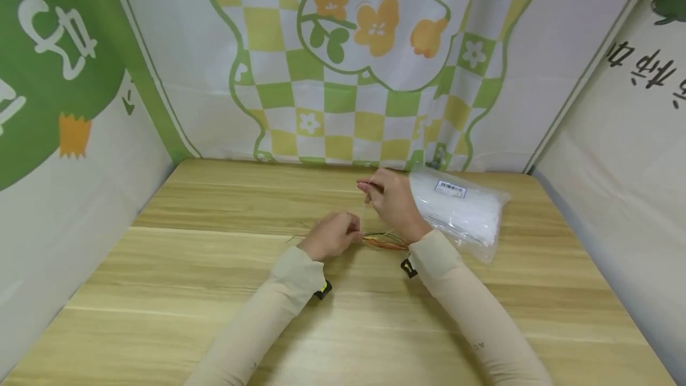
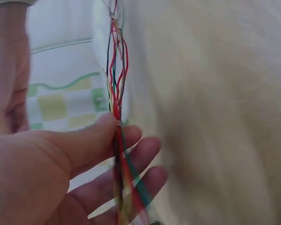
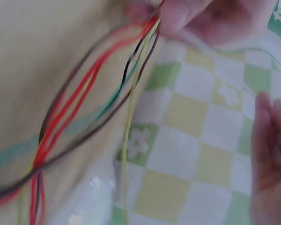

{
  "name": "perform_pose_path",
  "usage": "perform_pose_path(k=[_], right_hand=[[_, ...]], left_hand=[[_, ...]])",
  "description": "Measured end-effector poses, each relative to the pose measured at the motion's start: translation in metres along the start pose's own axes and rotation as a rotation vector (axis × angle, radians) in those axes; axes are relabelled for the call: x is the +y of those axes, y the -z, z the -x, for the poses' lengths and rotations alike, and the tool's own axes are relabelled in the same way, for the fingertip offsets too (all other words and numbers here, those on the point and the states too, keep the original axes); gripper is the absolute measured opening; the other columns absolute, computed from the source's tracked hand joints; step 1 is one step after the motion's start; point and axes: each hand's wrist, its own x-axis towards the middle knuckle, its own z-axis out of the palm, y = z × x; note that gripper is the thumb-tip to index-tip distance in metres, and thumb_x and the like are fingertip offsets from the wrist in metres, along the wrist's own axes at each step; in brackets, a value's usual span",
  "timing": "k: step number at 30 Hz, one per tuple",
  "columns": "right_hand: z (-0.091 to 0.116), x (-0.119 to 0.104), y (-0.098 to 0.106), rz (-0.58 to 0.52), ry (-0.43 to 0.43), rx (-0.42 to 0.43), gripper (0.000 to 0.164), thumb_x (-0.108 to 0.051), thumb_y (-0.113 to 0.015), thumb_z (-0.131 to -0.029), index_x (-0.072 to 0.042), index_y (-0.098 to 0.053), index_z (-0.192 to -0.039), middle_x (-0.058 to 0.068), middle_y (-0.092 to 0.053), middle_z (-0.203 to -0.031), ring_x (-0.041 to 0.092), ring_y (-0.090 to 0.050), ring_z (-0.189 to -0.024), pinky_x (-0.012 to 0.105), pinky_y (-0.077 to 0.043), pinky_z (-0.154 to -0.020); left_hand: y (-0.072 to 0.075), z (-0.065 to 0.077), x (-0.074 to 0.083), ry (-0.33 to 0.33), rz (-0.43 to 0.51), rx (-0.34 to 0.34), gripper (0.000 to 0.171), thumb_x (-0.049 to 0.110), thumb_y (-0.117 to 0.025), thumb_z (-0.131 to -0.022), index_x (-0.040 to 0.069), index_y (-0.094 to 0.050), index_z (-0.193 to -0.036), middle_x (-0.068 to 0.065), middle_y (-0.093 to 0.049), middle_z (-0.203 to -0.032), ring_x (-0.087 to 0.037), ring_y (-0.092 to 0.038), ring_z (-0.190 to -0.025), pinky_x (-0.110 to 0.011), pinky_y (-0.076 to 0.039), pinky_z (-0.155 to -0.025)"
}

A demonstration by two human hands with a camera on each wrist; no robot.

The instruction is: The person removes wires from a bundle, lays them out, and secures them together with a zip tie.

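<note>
A bundle of thin red, black, green and yellow wires [image 1: 386, 242] lies crosswise above the table. My left hand [image 1: 333, 235] pinches it between thumb and forefinger; in the left wrist view the other fingers spread behind the wires [image 2: 116, 79]. A small white band, a cable tie [image 2: 118, 123], circles the bundle at my thumb tip. Its faint pale tail [image 1: 364, 214] runs up to my right hand [image 1: 393, 201], whose thumb and fingertips pinch the upper end. In the right wrist view the wires [image 3: 84, 103] fan out from the left hand, blurred in places.
A clear plastic bag [image 1: 461, 210] of thin white strips, with a barcode label, lies right of my right hand on the wooden table [image 1: 214, 290]. Printed cloth [image 1: 354, 118] hangs along the back and both sides. Dark wrist-camera mounts sit under both cuffs.
</note>
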Motion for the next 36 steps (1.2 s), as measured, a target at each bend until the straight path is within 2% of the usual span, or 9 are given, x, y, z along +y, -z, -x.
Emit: perform_pose_path(k=[6,8,10,12,16,19,26,31,36], right_hand=[[-0.010,-0.007,0.014,-0.037,-0.257,-0.158,0.034,-0.017,-0.063,-0.108,0.002,-0.067,-0.135,0.016,-0.075,-0.118,0.028,-0.079,-0.101,0.036,-0.064,-0.082],[-0.009,-0.012,0.016,-0.009,-0.306,-0.241,0.042,-0.020,-0.061,-0.109,0.003,-0.060,-0.144,0.019,-0.074,-0.125,0.032,-0.077,-0.110,0.040,-0.063,-0.089],[-0.005,-0.018,0.017,0.053,-0.319,-0.341,0.040,-0.021,-0.057,-0.110,0.005,-0.063,-0.140,0.020,-0.074,-0.124,0.032,-0.076,-0.109,0.042,-0.063,-0.091],[0.000,-0.024,0.016,0.146,-0.284,-0.445,0.032,-0.021,-0.053,-0.111,0.005,-0.070,-0.122,0.019,-0.075,-0.110,0.029,-0.074,-0.095,0.041,-0.062,-0.082],[0.014,-0.027,0.005,0.410,-0.069,-0.597,0.028,-0.018,-0.051,-0.112,-0.003,-0.064,-0.094,0.010,-0.065,-0.084,0.025,-0.063,-0.076,0.044,-0.055,-0.072],[0.025,-0.023,-0.004,0.553,0.062,-0.631,0.020,-0.019,-0.054,-0.111,-0.007,-0.065,-0.099,0.006,-0.068,-0.083,0.022,-0.066,-0.074,0.042,-0.055,-0.073],[0.041,-0.006,-0.010,0.536,0.142,-0.610,0.017,-0.023,-0.053,-0.112,-0.011,-0.060,-0.101,0.003,-0.064,-0.087,0.017,-0.059,-0.069,0.029,-0.048,-0.060],[0.042,-0.003,-0.005,0.560,0.213,-0.555,0.018,-0.030,-0.055,-0.110,-0.018,-0.057,-0.097,-0.003,-0.071,-0.085,0.015,-0.064,-0.065,0.030,-0.048,-0.052],[0.046,0.005,0.005,0.514,0.232,-0.609,0.013,-0.021,-0.062,-0.106,-0.021,-0.057,-0.094,-0.008,-0.074,-0.088,0.012,-0.066,-0.073,0.030,-0.051,-0.062]], left_hand=[[0.012,0.005,0.001,-0.027,-0.058,-0.025,0.015,0.016,-0.074,-0.099,0.008,-0.075,-0.087,-0.004,-0.073,-0.086,-0.014,-0.056,-0.072,-0.033,-0.046,-0.069],[0.013,0.005,0.001,-0.001,-0.080,-0.026,0.015,0.015,-0.074,-0.099,0.007,-0.076,-0.086,-0.004,-0.073,-0.083,-0.015,-0.055,-0.069,-0.033,-0.045,-0.065],[0.014,0.006,0.002,0.025,-0.112,-0.037,0.015,0.017,-0.073,-0.100,0.007,-0.077,-0.089,-0.004,-0.074,-0.083,-0.015,-0.058,-0.069,-0.034,-0.048,-0.066],[0.015,0.007,0.002,0.047,-0.144,-0.041,0.015,0.018,-0.072,-0.101,0.007,-0.078,-0.093,-0.003,-0.076,-0.086,-0.015,-0.062,-0.070,-0.036,-0.053,-0.068],[0.020,0.008,0.003,0.070,-0.171,-0.030,0.015,0.019,-0.071,-0.102,0.008,-0.079,-0.096,-0.004,-0.077,-0.088,-0.017,-0.066,-0.072,-0.038,-0.056,-0.068],[0.022,0.008,-0.001,0.048,-0.127,-0.019,0.015,0.017,-0.070,-0.103,0.007,-0.077,-0.096,-0.005,-0.075,-0.089,-0.016,-0.061,-0.071,-0.034,-0.051,-0.066],[0.029,0.012,-0.013,-0.060,-0.003,-0.063,0.016,0.010,-0.064,-0.105,0.001,-0.073,-0.096,-0.013,-0.070,-0.089,-0.014,-0.051,-0.072,-0.028,-0.045,-0.069],[0.034,0.018,-0.013,-0.122,-0.051,-0.064,0.022,0.009,-0.063,-0.106,0.002,-0.075,-0.089,-0.010,-0.072,-0.087,-0.014,-0.051,-0.073,-0.030,-0.047,-0.074],[0.034,0.023,-0.013,-0.172,-0.161,-0.022,0.028,0.005,-0.061,-0.106,0.005,-0.070,-0.079,-0.003,-0.066,-0.078,-0.013,-0.051,-0.070,-0.028,-0.046,-0.069]])
